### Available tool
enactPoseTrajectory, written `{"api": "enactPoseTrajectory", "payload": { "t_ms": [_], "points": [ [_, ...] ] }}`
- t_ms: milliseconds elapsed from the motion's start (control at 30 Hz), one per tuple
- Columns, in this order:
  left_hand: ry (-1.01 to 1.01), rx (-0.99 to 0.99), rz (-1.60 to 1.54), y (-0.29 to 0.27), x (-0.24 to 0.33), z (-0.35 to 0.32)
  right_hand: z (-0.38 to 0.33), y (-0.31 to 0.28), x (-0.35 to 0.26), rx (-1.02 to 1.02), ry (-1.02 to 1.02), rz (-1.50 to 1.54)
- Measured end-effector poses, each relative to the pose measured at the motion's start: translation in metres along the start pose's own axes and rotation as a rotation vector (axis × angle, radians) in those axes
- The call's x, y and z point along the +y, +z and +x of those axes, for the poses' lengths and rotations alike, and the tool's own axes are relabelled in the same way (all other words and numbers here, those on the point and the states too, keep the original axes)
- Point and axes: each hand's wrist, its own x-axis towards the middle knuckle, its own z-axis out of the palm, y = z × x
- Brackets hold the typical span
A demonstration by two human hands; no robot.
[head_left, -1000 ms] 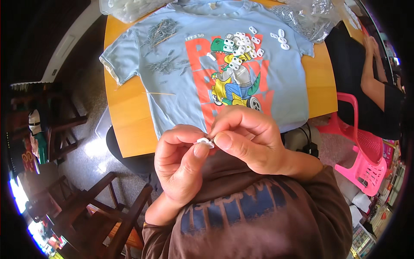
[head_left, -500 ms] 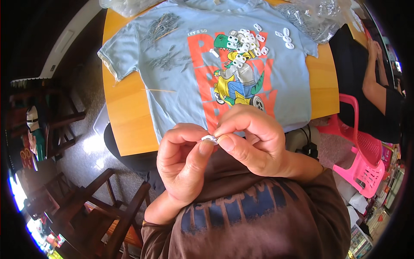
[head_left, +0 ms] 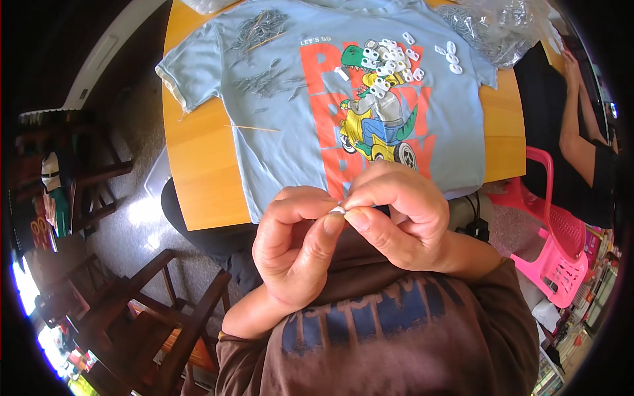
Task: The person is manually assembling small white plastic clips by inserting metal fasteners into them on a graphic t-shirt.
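Observation:
Close in front of my brown shirt, both hands meet at the fingertips. My left hand (head_left: 294, 241) pinches a small white plastic piece (head_left: 338, 210) between thumb and forefinger, and only a sliver of it shows. At its right end my right hand (head_left: 403, 218) is closed in a pinch; whatever lies between those fingertips is hidden. Beyond the hands, a light blue T-shirt (head_left: 271, 165) is spread over the table. On its printed front lies a cluster of white two-holed plastic pieces (head_left: 381, 86). Thin grey metal pins (head_left: 261, 30) are heaped near the left sleeve, with more strewn below.
The wooden table (head_left: 208, 204) shows around the T-shirt. A clear bag of grey metal parts (head_left: 498, 36) lies at the far right, and a thin wooden stick (head_left: 251, 127) on the left. A pink plastic chair (head_left: 558, 251) and another person's arm (head_left: 578, 125) are at right.
Both hands appear slightly further right, along with the whole table as the view shifts. The white piece between the fingertips now shows less. The pinch of both hands stays.

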Motion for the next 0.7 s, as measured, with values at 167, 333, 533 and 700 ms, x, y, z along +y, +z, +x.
{"api": "enactPoseTrajectory", "payload": {
  "t_ms": [167, 333, 533, 700],
  "points": [
    [-0.006, 0.023, 0.015, -0.0006, 0.0001, -0.0009, 0.0016, -0.0013, 0.0026, -0.038, -0.029, -0.018],
    [-0.008, -0.054, 0.040, -0.0051, 0.0028, -0.0009, -0.0015, -0.0003, -0.0003, 0.032, 0.122, 0.138],
    [-0.037, 0.017, -0.009, -0.0017, 0.0021, -0.0011, -0.0027, -0.0022, 0.0022, 0.006, 0.072, 0.098],
    [0.048, -0.028, 0.205, -0.0045, 0.0010, -0.0013, -0.0003, -0.0074, -0.0030, -0.036, 0.072, 0.049]
  ]
}}
